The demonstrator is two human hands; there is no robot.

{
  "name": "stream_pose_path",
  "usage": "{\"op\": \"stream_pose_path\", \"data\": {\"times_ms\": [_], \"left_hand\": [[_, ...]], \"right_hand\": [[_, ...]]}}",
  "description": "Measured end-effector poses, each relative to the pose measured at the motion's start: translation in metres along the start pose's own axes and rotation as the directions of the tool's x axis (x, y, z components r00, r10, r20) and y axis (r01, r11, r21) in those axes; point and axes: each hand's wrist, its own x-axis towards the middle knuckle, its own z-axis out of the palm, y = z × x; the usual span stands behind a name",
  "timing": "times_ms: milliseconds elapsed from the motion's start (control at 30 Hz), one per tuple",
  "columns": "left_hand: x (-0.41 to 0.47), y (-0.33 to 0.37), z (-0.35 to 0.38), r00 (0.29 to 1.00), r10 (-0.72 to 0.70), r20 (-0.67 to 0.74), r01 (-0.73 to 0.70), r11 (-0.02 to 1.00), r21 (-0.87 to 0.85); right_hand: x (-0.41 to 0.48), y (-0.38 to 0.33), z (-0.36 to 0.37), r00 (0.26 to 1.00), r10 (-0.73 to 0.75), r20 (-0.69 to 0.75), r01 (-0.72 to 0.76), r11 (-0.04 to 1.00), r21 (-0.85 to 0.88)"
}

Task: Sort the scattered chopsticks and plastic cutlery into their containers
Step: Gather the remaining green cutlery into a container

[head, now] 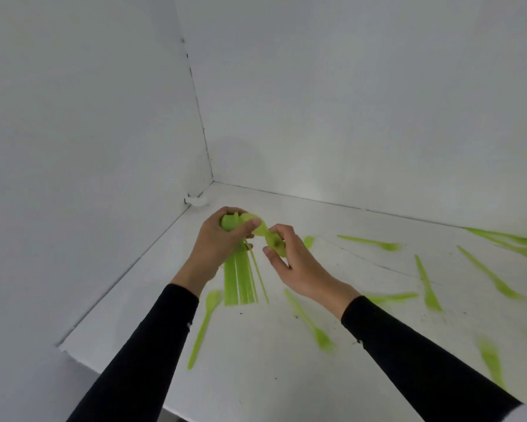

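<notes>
Green cutlery [240, 281] gripped in both hands [219, 242] [289, 260], near table's [256, 376] walled corner [212, 180].

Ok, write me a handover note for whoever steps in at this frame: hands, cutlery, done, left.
Left hand grips a bundle of green cutlery, handles toward the camera.
Right hand pinches one more green piece beside the bundle.
Done: that bundle gathered.
Left: many loose green pieces lie scattered on the white table, mostly to the right. No container or chopsticks in view.
</notes>
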Motion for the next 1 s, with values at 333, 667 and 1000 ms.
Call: {"op": "stream_pose_path", "data": {"times_ms": [333,667,1000], "left_hand": [[0.013,-0.03,0.045,0.98,-0.164,-0.112,0.127,0.952,-0.277],[0.029,-0.048,0.087,0.983,-0.153,0.103,0.175,0.952,-0.251],[0.027,-0.034,0.121,0.964,-0.094,0.249,0.168,0.941,-0.295]], "right_hand": [[-0.017,0.009,-0.027,0.995,0.094,-0.029,-0.096,0.993,-0.072],[-0.021,0.034,-0.063,0.956,0.292,0.009,-0.289,0.942,0.172],[0.009,0.046,-0.067,0.848,0.469,0.247,-0.527,0.696,0.489]]}}
